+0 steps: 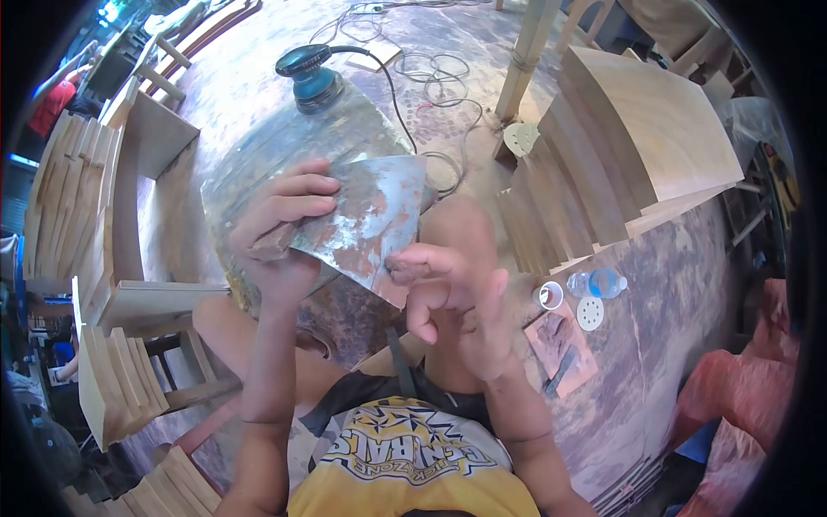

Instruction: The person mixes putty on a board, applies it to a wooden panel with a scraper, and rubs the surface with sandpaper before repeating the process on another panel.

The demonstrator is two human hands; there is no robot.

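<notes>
My left hand (289,215) grips a thin flat metal sheet (370,220) by its left side, fingers over the top face. The sheet is tilted, with blotchy bluish-white and reddish-brown smears across it. At its lower right edge is my right hand (469,310), index finger reaching to the rim with brown paste on the fingertip. The thumb of that hand stands apart and the other fingers are loosely bent. Beneath and behind the sheet lies a worn, stained board (258,159). A blue-green orbital sander (314,82) rests on that board's far end.
Stacked wooden panels stand at left (73,198) and right (594,164). On the floor to the right are a water bottle (603,283), a white cup (548,295), a perforated sanding disc (590,314) and a scraper on a pinkish sheet (581,366). The sander's cord (392,90) coils across the floor.
</notes>
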